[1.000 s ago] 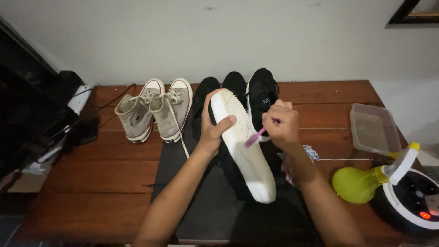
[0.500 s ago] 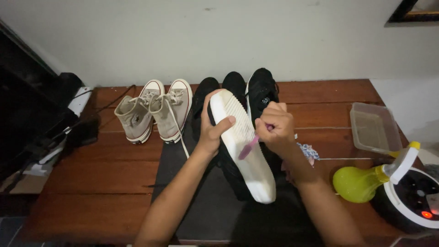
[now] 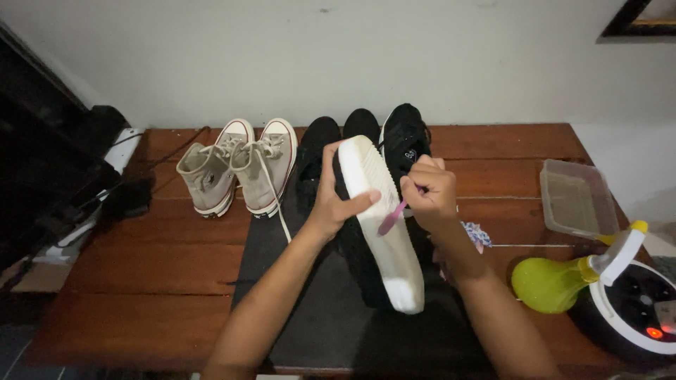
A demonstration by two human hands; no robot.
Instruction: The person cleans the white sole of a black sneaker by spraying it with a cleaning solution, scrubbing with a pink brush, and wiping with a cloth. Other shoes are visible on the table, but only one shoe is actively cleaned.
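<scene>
My left hand (image 3: pixel 332 204) grips a black shoe with a white sole (image 3: pixel 384 232), holding it sole-up over a dark mat (image 3: pixel 310 317). My right hand (image 3: pixel 428 193) is closed on a pink toothbrush (image 3: pixel 389 219), whose head touches the white sole near its middle. Another black shoe (image 3: pixel 407 144) and a further black shoe (image 3: pixel 315 151) lie just behind, partly hidden by the raised one.
A pair of beige high-top sneakers (image 3: pixel 239 172) stands at the left on the wooden table (image 3: pixel 141 267). At the right are a clear plastic tub (image 3: pixel 576 200), a yellow-green spray bottle (image 3: pixel 563 278) and a round white-rimmed appliance (image 3: pixel 637 309). Dark gear lies at the far left.
My right hand with the toothbrush has shifted slightly along the sole, down and to the left. The left hand and the shoe stay put.
</scene>
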